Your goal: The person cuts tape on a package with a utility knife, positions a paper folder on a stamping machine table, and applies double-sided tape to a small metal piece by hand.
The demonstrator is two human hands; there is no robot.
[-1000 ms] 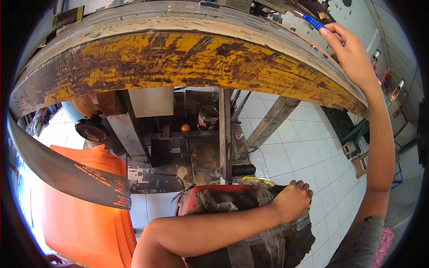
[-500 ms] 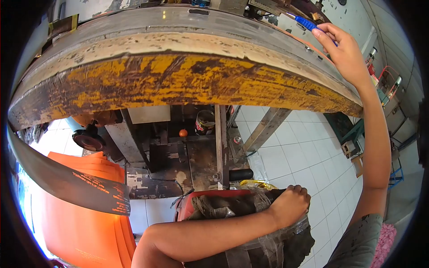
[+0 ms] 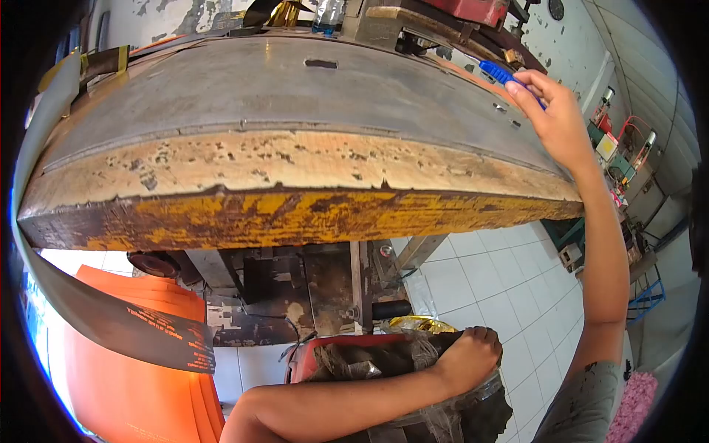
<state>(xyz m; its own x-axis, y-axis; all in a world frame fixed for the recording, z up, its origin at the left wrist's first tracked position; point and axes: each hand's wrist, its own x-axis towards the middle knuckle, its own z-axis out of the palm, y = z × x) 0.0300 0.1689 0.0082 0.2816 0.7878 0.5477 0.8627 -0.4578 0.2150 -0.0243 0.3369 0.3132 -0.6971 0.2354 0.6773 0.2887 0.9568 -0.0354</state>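
Step in hand, as I judged it: blue tool (image 3: 496, 71) held ready at the right side of the bench (image 3: 244, 85), contact unclear; next move called for a steady grip and a watched tip; right hand (image 3: 557, 129) was closed round it; left hand (image 3: 469, 362), well apart, lay curled on the taped cover (image 3: 484, 417), gripping or merely resting, could not tell. Tool's thin tip pointed forward and left; long axis slanted back rightward into the palm.

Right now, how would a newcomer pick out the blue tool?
Find the workbench with flaking yellow paint along its front. Over its right side, the raised right hand holds the blue tool. Unlike the nearby orange strip, it is blue.
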